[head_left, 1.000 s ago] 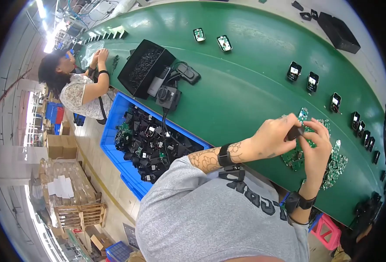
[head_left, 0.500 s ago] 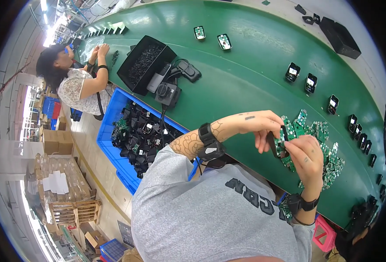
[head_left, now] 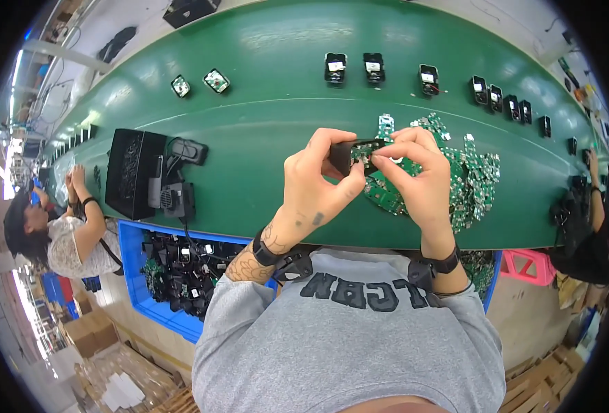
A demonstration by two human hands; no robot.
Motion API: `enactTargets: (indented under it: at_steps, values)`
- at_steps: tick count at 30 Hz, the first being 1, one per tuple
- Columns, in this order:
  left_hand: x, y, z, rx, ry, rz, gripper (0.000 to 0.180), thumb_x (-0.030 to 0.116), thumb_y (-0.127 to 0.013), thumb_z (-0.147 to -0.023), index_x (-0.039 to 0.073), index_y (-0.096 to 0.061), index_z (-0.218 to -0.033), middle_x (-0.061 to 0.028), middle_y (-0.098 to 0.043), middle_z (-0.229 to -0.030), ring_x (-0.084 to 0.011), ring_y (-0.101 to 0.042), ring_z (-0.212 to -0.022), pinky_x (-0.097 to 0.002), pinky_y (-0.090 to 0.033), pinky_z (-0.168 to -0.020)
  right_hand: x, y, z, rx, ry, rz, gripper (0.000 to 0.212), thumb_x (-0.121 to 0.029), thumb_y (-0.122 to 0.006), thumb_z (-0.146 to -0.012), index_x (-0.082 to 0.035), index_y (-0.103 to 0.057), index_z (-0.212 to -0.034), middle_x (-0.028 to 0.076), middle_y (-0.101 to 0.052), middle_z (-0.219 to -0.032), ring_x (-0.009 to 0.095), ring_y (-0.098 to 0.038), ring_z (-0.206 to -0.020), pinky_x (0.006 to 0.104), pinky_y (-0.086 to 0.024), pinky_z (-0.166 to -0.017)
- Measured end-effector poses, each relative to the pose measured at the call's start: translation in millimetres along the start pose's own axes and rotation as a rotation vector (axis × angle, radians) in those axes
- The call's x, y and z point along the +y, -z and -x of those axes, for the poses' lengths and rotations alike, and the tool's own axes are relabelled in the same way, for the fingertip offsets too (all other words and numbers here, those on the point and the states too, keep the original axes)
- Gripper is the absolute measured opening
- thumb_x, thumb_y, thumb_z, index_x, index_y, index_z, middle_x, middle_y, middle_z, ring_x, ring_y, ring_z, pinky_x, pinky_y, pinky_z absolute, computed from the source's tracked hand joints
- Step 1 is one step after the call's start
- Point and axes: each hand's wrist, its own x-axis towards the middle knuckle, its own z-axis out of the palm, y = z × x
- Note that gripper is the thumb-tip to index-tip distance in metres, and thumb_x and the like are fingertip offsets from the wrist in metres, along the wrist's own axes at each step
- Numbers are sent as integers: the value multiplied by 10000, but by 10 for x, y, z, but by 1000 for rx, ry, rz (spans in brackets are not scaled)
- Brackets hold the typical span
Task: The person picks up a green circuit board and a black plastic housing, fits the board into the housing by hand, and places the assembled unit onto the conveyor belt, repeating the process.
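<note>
My left hand is closed around a black plastic housing, tilted so that its open side faces me. A small green circuit board sits in the opening, though I cannot tell whether it lies flush. With thumb and fingers pinched together, my right hand grips the board at its right edge. Its fingertips partly hide that edge. Just beyond and to the right of my hands, a heap of loose green circuit boards spreads over the green table.
Several black housings with parts inside stand in a row at the far side. Two housings with green boards lie far left. A black bin and a blue crate of black parts are at left. Co-workers sit on both sides.
My view has swung to the right, so the table sits more squarely before me. Both hands still hold the housing and board, now raised with the opening turned toward me.
</note>
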Motion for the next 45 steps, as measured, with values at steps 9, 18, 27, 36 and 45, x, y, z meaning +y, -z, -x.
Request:
enactTargets:
  at_steps: [9, 18, 27, 36, 45]
  values:
    - [-119, -267, -69, 217, -329, -178, 359, 5, -690, -763, -47, -579, -1100, -96, -677, -868, -116, -667, -741, -249, -572, -656, 80, -76, 51, 138, -68, -177, 121, 20, -745, -714, -14, -719, -827, 31, -593, -820, 219, -565, -992, 351, -429, -893]
    - [-238, -315, -74, 318, -409, -195, 423, -1, -723, -707, -39, -586, -1106, -110, -676, -876, -180, -699, -717, -276, -588, -643, 65, -53, 0, 83, -71, -266, 166, 57, -726, -735, -13, -735, -885, 40, -619, -838, 203, -602, -954, 318, -461, -852]
    - [-187, -257, -43, 236, -524, -353, 433, 16, -741, -689, -21, -597, -1096, -119, -680, -897, -205, -699, -720, -295, -582, -647, 228, 204, -195, -142, -383, -524, 242, 76, -751, -676, -33, -555, -767, 7, -593, -798, 82, -580, -740, 243, -501, -693]
    - [-322, 345, -791, -81, 40, -216, 369, 108, -701, -789, 30, -528, -1105, -81, -676, -815, -100, -609, -689, -258, -511, -650, 585, 398, 60, -158, -430, -546, 156, 9, -698, -794, -62, -560, -785, 19, -648, -778, 116, -659, -779, 233, -508, -693]
    - [-1439, 1499, -2094, -134, -68, -1275, 346, 161, -581, -806, 49, -654, -1125, -207, -665, -1069, -372, -640, -965, -426, -509, -869, 1231, 1130, 48, 161, -447, 229, 218, -210, -684, -848, 4, -692, -890, 75, -701, -803, 184, -681, -776, 292, -513, -706]
